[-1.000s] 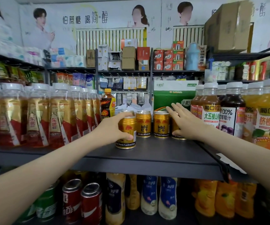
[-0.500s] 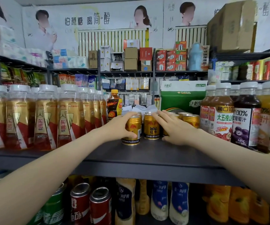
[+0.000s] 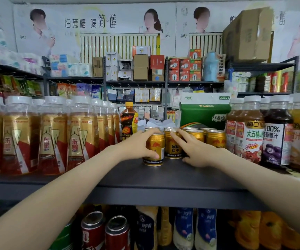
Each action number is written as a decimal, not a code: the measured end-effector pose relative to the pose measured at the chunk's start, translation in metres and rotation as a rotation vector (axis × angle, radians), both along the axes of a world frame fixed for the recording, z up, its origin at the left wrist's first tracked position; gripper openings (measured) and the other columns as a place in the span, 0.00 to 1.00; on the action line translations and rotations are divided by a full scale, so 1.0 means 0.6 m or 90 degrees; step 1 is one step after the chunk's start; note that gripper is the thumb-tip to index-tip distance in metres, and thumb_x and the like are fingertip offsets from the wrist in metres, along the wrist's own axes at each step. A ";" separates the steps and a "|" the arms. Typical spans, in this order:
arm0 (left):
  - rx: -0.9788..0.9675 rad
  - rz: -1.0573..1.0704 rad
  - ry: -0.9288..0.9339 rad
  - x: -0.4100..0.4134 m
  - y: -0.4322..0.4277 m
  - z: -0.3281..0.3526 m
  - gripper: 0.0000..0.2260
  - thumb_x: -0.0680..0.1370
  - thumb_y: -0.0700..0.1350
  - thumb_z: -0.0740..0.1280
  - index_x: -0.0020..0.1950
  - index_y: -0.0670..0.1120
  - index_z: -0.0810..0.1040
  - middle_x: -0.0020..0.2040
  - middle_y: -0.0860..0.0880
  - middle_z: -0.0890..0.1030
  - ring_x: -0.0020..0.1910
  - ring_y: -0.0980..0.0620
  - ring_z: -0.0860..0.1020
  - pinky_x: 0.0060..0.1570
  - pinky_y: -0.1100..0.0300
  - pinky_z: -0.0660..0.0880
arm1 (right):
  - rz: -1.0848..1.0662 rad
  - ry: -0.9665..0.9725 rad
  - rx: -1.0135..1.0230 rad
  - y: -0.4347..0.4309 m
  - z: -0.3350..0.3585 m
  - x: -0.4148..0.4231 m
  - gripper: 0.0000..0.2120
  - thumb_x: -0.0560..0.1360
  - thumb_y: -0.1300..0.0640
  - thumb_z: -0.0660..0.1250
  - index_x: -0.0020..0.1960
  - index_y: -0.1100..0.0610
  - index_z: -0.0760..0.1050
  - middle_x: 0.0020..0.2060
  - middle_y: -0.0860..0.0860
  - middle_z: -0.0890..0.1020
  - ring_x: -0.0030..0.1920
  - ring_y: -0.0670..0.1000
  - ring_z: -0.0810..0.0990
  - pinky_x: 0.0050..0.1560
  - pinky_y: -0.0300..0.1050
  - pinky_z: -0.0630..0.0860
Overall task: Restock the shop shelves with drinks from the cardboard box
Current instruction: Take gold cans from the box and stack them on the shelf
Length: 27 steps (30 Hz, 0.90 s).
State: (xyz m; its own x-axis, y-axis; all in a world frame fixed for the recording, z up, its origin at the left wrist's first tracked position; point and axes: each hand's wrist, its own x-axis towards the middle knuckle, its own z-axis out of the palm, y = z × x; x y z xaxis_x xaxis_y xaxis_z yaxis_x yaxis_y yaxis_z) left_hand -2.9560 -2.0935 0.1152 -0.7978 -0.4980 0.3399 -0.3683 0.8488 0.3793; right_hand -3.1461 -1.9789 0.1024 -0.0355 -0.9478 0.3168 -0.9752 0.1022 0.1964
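Observation:
Several gold Red Bull cans stand in the middle of the dark shelf [image 3: 145, 179]. My left hand [image 3: 136, 145] grips the front-left gold can [image 3: 155, 150], which stands upright on the shelf. My right hand [image 3: 196, 150] lies with straight fingers against the neighbouring gold can [image 3: 172, 147], its thumb low near the shelf. More gold cans [image 3: 216, 139] stand in a group behind and to the right. No open cardboard box is in view near my hands.
Tall bottles with gold and red labels [image 3: 48, 138] fill the shelf's left side, and juice bottles [image 3: 275, 138] fill the right. A green carton [image 3: 205, 112] stands behind the cans. Cans and bottles fill the lower shelf [image 3: 116, 231]. A cardboard box [image 3: 248, 33] sits high on the right.
My right hand moved left from the right-hand cans to the can beside the one my left hand holds. The left hand's can went back a little, close to its neighbour.

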 end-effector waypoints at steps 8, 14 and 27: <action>0.048 0.016 0.027 -0.003 0.013 -0.005 0.38 0.72 0.50 0.74 0.75 0.61 0.55 0.75 0.45 0.60 0.70 0.46 0.66 0.64 0.56 0.69 | -0.023 -0.189 0.013 0.033 -0.004 0.017 0.45 0.77 0.51 0.66 0.78 0.52 0.36 0.77 0.50 0.38 0.77 0.52 0.42 0.76 0.48 0.50; -0.034 0.198 0.010 0.010 0.120 -0.022 0.41 0.75 0.51 0.70 0.78 0.52 0.46 0.77 0.41 0.44 0.68 0.38 0.68 0.63 0.51 0.71 | 0.015 -0.205 -0.029 0.080 -0.007 0.079 0.40 0.77 0.52 0.66 0.79 0.54 0.44 0.78 0.52 0.46 0.77 0.52 0.47 0.75 0.47 0.51; -0.186 0.200 0.256 0.223 0.316 -0.204 0.15 0.77 0.43 0.66 0.64 0.45 0.73 0.61 0.50 0.73 0.58 0.51 0.75 0.50 0.66 0.67 | 0.285 -0.284 -0.215 0.221 -0.161 0.312 0.21 0.77 0.61 0.62 0.69 0.56 0.67 0.63 0.50 0.73 0.64 0.47 0.69 0.66 0.38 0.65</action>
